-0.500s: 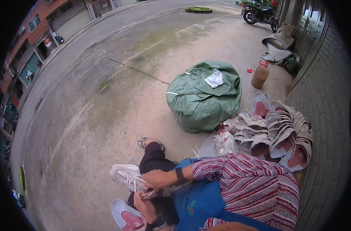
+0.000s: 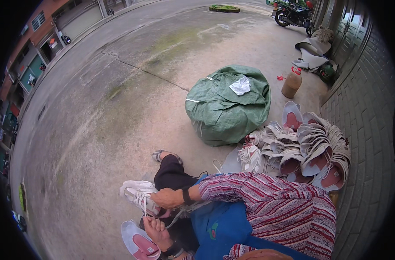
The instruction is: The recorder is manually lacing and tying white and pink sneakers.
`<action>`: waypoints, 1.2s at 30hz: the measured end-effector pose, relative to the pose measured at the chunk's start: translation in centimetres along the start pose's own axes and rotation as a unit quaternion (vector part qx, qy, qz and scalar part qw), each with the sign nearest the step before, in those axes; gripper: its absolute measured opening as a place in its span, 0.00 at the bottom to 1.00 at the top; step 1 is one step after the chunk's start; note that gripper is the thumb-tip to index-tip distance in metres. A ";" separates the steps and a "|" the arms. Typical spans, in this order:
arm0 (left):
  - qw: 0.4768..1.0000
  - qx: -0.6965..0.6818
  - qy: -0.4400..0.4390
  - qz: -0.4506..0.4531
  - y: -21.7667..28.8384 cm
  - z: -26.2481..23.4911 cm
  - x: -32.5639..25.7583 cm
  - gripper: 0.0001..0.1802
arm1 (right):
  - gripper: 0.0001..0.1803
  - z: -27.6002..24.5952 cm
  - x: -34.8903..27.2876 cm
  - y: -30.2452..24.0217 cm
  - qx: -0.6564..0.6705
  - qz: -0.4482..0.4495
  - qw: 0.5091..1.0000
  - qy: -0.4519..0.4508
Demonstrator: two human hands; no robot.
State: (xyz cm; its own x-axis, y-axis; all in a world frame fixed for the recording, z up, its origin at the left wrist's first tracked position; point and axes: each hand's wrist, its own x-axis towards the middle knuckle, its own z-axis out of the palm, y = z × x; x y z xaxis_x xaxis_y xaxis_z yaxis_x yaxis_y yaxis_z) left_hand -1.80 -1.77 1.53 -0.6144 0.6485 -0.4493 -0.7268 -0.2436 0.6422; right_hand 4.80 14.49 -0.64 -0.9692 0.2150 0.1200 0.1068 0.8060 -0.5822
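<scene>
A white and pink shoe upper [image 2: 137,190] with white lacing lies across my lap at the lower left. My right hand [image 2: 167,198] is closed at its lacing edge, gripping the upper; the fingertips are partly hidden. Below it, my left hand [image 2: 157,233] has its fingers curled round the end of a white shoelace [image 2: 145,207], which runs taut up to the eyelets. Another length of lace hangs in a loop beneath my right wrist. Next to my left hand rests a second upper [image 2: 139,242], pale with a pink lining.
A large green woven sack [image 2: 227,108] with white paper on top stands ahead. Right of it, piled shoe uppers [image 2: 314,147] sit by a brick wall [image 2: 366,117]. Farther off are a brown-filled jug [image 2: 291,83], grey sheeting [image 2: 312,54] and a motorcycle [image 2: 292,15].
My left hand has moved down, away from the shoe upper, drawing the lace out straight. My right hand and the upper have shifted slightly left. The view has tilted a little.
</scene>
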 end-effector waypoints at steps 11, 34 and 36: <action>0.986 -0.016 -0.161 -0.047 -1.8 4.1 -4.1 0.23 | 0.13 -5.0 -3.2 1.2 -0.058 0.046 0.996 -0.041; 0.960 0.169 -0.205 -0.088 -2.3 4.2 -8.2 0.27 | 0.12 -5.5 -3.0 -3.3 0.678 0.327 0.631 -0.190; 0.965 0.195 -0.173 -0.019 -1.4 2.5 -8.7 0.27 | 0.11 -6.9 -3.0 -2.6 0.668 0.298 0.658 -0.177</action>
State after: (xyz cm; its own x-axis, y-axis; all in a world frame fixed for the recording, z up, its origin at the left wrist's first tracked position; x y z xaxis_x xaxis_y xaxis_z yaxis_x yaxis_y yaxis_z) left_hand 5.29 -5.30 6.09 -0.4011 0.8703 -0.2858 -0.5345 0.0310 0.8446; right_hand 8.93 15.52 6.09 -0.8596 -0.0596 -0.5075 0.4308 -0.6187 -0.6570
